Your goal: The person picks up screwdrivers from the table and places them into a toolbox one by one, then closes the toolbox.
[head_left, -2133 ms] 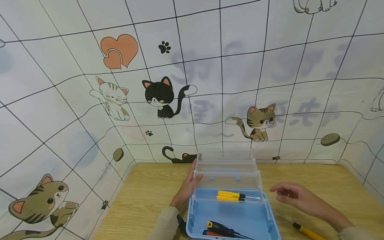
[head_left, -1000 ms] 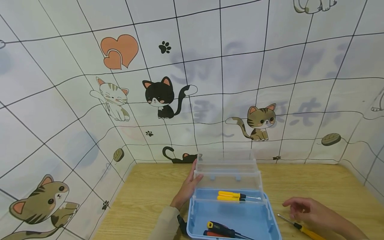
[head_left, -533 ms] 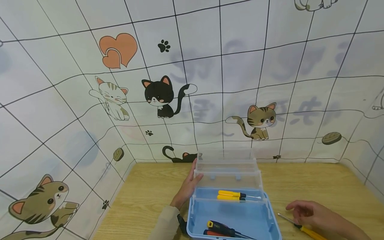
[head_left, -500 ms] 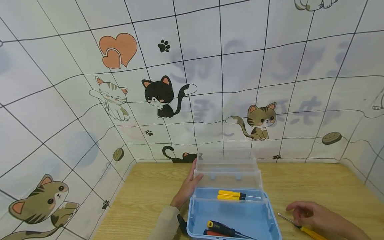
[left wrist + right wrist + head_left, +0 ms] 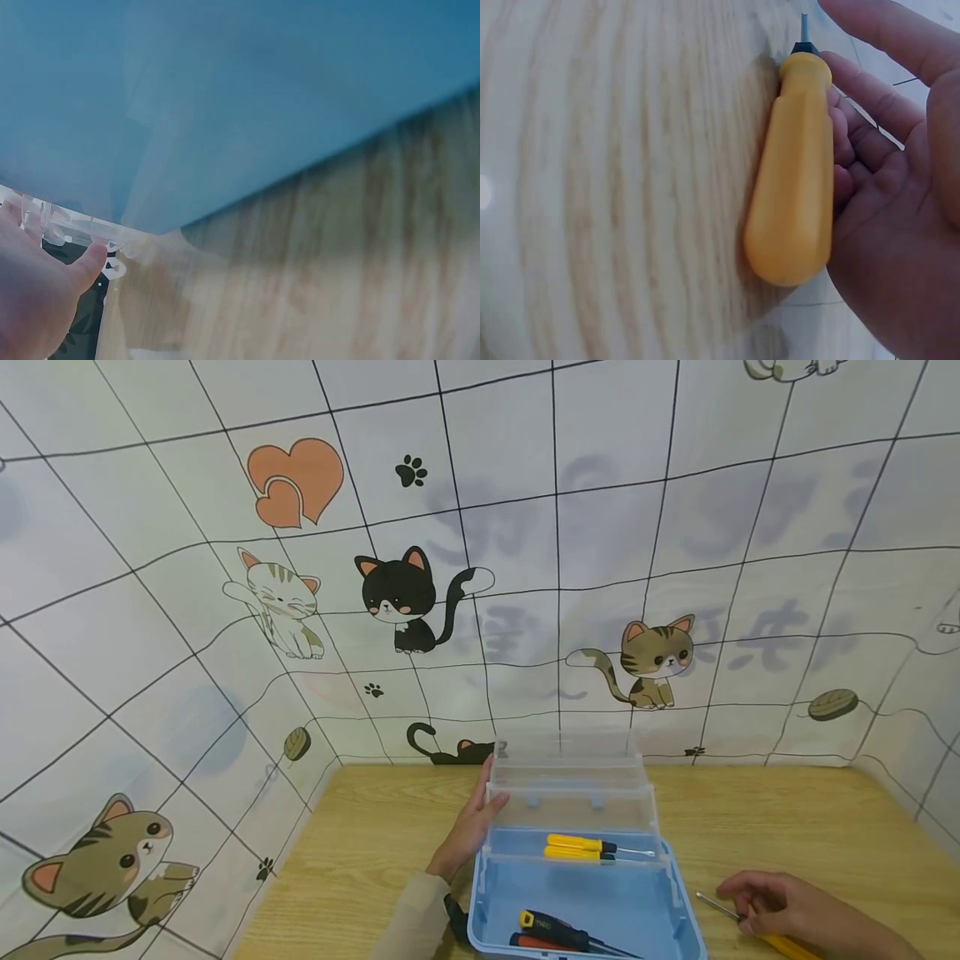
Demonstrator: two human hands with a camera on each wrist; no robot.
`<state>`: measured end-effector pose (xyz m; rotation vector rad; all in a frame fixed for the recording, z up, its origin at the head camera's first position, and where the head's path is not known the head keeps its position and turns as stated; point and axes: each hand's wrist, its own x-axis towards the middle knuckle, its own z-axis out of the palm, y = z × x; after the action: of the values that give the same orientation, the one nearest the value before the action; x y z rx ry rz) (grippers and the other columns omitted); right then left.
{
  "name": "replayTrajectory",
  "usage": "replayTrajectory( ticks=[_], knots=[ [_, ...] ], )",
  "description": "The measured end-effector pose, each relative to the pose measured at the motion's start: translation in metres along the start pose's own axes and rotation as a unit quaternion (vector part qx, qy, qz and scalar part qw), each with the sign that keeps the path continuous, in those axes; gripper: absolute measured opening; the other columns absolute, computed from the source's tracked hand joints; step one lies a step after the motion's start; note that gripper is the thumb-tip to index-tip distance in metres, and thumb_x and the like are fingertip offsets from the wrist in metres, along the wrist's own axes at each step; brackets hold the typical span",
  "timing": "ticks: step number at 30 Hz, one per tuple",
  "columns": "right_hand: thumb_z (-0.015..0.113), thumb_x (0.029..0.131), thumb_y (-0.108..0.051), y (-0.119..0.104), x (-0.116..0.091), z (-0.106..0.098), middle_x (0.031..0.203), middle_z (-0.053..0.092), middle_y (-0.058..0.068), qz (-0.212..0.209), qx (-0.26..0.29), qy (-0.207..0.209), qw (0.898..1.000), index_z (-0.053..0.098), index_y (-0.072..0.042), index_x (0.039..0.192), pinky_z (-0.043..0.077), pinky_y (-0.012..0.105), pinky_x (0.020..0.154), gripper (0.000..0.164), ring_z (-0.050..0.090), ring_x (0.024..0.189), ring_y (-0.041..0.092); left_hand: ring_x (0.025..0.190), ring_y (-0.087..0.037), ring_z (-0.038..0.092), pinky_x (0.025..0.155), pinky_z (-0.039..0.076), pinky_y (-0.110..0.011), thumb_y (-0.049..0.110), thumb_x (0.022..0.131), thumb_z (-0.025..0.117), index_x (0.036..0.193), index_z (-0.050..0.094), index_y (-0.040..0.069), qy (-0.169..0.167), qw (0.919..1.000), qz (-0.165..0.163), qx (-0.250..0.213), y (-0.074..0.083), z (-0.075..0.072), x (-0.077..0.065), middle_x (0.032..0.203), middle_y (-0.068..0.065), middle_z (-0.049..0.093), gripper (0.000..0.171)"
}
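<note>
A light-blue toolbox [image 5: 577, 889] stands with its clear lid [image 5: 570, 806] raised. My left hand [image 5: 468, 831] grips the lid's left edge, thumb in front and fingers behind. In the left wrist view this hand [image 5: 37, 285] shows at the lower left. On the table right of the box lies a yellow-handled screwdriver [image 5: 795, 180]. Beside it is my right hand [image 5: 780, 906], thumb apart from the handle and fingers loosely bent along its far side. Inside the box are two yellow screwdrivers [image 5: 577, 843] at the back and a black-handled screwdriver [image 5: 555, 929] at the front.
A red-handled tool [image 5: 528, 942] lies partly under the black-handled screwdriver. A black object [image 5: 455, 918] sits against the box's left side, by my sleeve. The wooden table [image 5: 375, 852] meets a white gridded wall covering [image 5: 510, 693] with printed cats at the back.
My right hand has come down and toward the right, from beside the box to the yellow screwdriver on the table. The left hand and the lid have stayed in place.
</note>
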<state>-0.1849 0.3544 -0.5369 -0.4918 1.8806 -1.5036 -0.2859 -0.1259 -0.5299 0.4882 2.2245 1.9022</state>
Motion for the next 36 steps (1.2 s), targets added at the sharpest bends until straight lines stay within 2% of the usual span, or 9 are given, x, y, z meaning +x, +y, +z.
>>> replayTrajectory(
  ticks=[4, 9, 16, 22, 30, 36],
  knots=[
    [0.058, 0.095, -0.002, 0.0012, -0.0009, 0.0014, 0.101, 0.057, 0.01, 0.021, 0.002, 0.017, 1.0, 0.055, 0.008, 0.129, 0.043, 0.025, 0.067, 0.035, 0.051, 0.084, 0.017, 0.151, -0.035, 0.015, 0.109, 0.029, -0.068, 0.047, 0.102, 0.049, 0.151, 0.006, 0.059, 0.001, 1.0, 0.0, -0.001, 0.0007, 0.0006, 0.0002, 0.167, 0.008, 0.006, 0.066],
    [0.059, 0.094, -0.002, 0.0024, -0.0011, 0.0028, 0.1, 0.055, 0.009, 0.0, -0.002, 0.011, 1.0, 0.055, 0.009, 0.129, 0.043, 0.027, 0.066, 0.036, 0.051, 0.084, 0.017, 0.151, -0.036, 0.014, 0.109, 0.027, -0.07, 0.047, 0.102, 0.048, 0.151, 0.006, 0.06, 0.003, 1.0, -0.002, 0.004, 0.0016, 0.0008, -0.0002, 0.167, 0.007, 0.006, 0.066],
    [0.063, 0.093, -0.005, 0.004, 0.0002, 0.0051, 0.097, 0.056, 0.007, -0.009, -0.04, 0.027, 0.999, 0.056, 0.006, 0.127, 0.041, 0.028, 0.063, 0.037, 0.051, 0.082, 0.017, 0.151, -0.034, 0.013, 0.111, 0.025, -0.068, 0.048, 0.101, 0.05, 0.15, 0.007, 0.061, 0.007, 0.9999, -0.008, 0.006, 0.0013, 0.0006, -0.0001, 0.167, 0.008, 0.006, 0.067],
    [0.061, 0.093, 0.001, 0.0067, 0.0001, 0.005, 0.095, 0.054, 0.003, -0.038, -0.015, 0.01, 0.999, 0.054, 0.011, 0.128, 0.038, 0.028, 0.062, 0.037, 0.05, 0.082, 0.018, 0.15, -0.037, 0.015, 0.11, 0.027, -0.069, 0.045, 0.103, 0.048, 0.151, 0.006, 0.059, 0.003, 1.0, -0.003, 0.005, 0.0006, 0.0008, 0.0, 0.167, 0.004, 0.006, 0.066],
    [0.061, 0.092, 0.003, 0.0068, 0.0027, 0.005, 0.093, 0.054, -0.001, -0.063, -0.013, -0.002, 0.998, 0.055, 0.012, 0.126, 0.037, 0.03, 0.06, 0.035, 0.051, 0.079, 0.017, 0.15, -0.037, 0.017, 0.108, 0.029, -0.069, 0.044, 0.103, 0.048, 0.152, 0.005, 0.058, 0.001, 1.0, -0.001, 0.002, -0.0001, 0.0003, 0.0003, 0.167, 0.004, 0.006, 0.066],
    [0.062, 0.092, -0.001, 0.0078, 0.0003, 0.0066, 0.092, 0.055, -0.002, -0.06, -0.056, 0.021, 0.996, 0.058, 0.008, 0.122, 0.038, 0.029, 0.059, 0.031, 0.051, 0.078, 0.015, 0.151, -0.036, 0.013, 0.11, 0.025, -0.07, 0.042, 0.104, 0.048, 0.152, 0.004, 0.057, -0.002, 1.0, 0.005, 0.008, -0.0004, 0.0005, 0.0008, 0.167, 0.005, 0.003, 0.067]
  ],
)
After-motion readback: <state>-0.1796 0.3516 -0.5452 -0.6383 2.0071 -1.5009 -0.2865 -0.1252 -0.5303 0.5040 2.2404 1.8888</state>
